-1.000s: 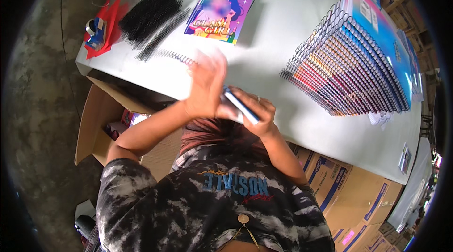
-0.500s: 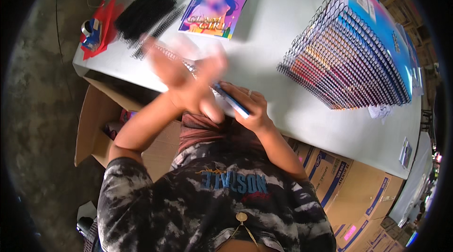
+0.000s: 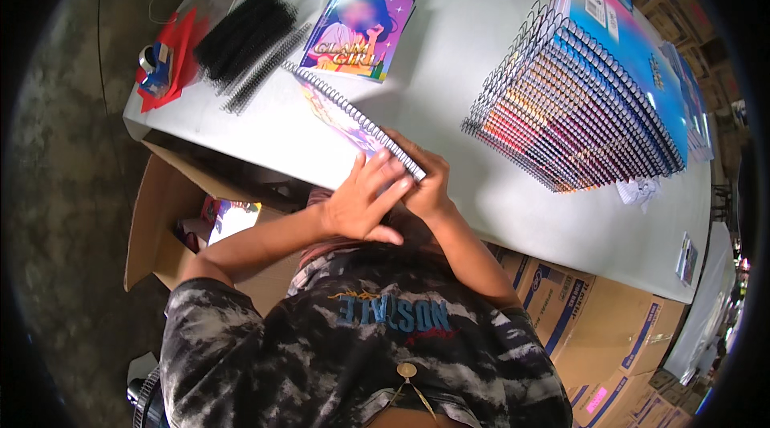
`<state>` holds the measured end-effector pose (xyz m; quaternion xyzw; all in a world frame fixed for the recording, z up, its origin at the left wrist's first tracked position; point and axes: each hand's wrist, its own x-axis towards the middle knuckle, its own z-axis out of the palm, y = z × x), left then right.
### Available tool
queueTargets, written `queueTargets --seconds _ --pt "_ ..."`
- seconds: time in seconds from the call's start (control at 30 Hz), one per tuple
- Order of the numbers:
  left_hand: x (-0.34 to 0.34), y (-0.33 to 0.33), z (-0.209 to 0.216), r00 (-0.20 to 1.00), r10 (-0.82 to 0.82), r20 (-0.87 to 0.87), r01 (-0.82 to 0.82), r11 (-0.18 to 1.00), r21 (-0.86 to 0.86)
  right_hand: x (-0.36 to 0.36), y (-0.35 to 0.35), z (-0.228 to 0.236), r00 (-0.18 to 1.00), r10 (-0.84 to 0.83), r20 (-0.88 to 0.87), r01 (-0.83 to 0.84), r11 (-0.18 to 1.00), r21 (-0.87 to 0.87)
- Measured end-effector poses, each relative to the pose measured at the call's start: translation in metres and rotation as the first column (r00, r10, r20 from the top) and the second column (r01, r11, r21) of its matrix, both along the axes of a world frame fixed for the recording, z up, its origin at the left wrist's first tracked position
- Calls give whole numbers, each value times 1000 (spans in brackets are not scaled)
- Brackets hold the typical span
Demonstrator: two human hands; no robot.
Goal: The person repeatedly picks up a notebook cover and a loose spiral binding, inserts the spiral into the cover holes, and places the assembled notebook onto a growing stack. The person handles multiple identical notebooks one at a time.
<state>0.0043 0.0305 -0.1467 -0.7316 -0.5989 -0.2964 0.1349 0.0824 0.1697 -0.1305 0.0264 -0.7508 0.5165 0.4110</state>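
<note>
A spiral notebook (image 3: 343, 121) with a pink and purple cover is held at a slant near the table's front edge, its dark coil along the upper side. My right hand (image 3: 429, 179) grips the notebook's right end, thumb side partly hidden. Across the lower cover and coil end lies my left hand (image 3: 365, 202), open, with fingers stretched out and spread. Just beyond the notebook sits a small stack of colourful covers (image 3: 361, 35). To its left is a pile of black spiral coils (image 3: 247, 33), with a few loose ones beside it.
Tall stacked spiral notebooks (image 3: 577, 107) stand on the right of the white table (image 3: 481, 43). A blue tape dispenser (image 3: 156, 71) rests on red sheets (image 3: 184, 43) at far left. An open carton (image 3: 152, 219) is below the left edge; cardboard boxes (image 3: 593, 316) fill the lower right.
My left hand came down from above the coil, where it was blurred, onto the notebook's lower right part. The notebook's cover now faces up more, and my right hand still grips it.
</note>
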Motion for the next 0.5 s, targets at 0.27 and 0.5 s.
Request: queueTargets --seconds 0.27,0.5 --pt "-12 9 58 958 285 -46 -287 957 -42 -5 -14 23 985 112 127 -136 971 197" --pt "21 -1 106 856 200 477 -240 971 23 -14 -35 45 936 350 -36 -352 932 -84"
